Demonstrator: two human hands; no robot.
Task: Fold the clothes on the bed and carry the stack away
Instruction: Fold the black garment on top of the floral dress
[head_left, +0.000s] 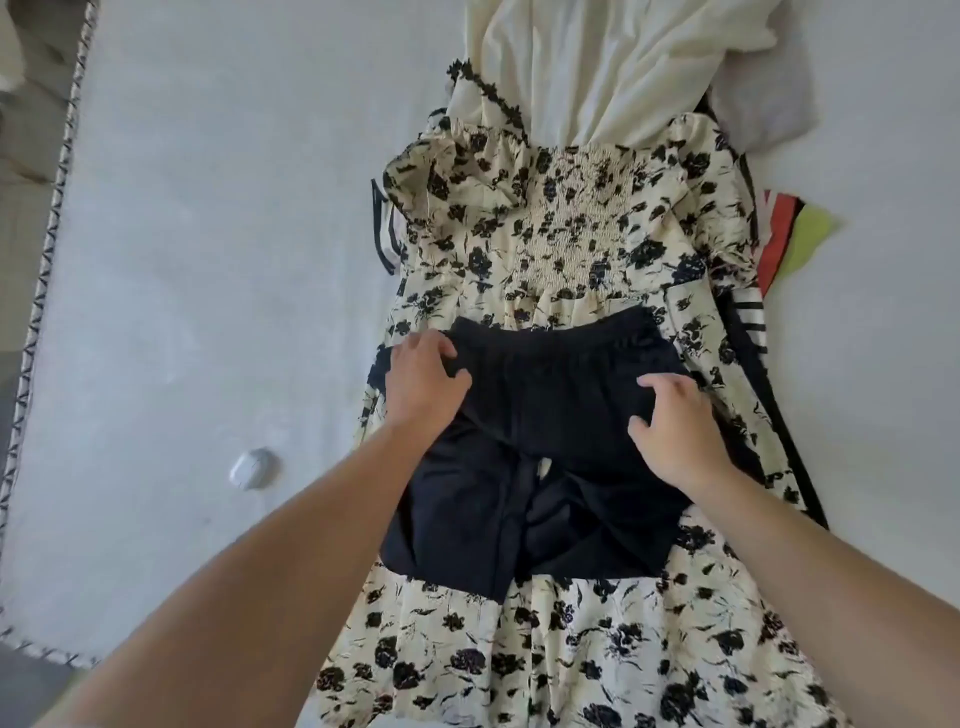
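Left hand (423, 376) curled, pinching one waistband corner of black shorts (535, 457); right hand (675, 421) with fingers bent, gripping the other side. Spread flat on floral dress (545, 228) atop bed (208, 260). Likely light, limp, slightly slippery; best held at waistband corners. Waistband pointing away, legs toward body, long axis running near to far.

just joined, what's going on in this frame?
A person is working on black shorts that lie on top of a cream floral dress spread out on the bed. The left hand grips the shorts near the waistband's left end, and the right hand rests on them with curled fingers toward the right side. The shorts are not folded yet. A white garment and some striped and coloured clothes lie beyond and under the dress. A small white object sits on the sheet.
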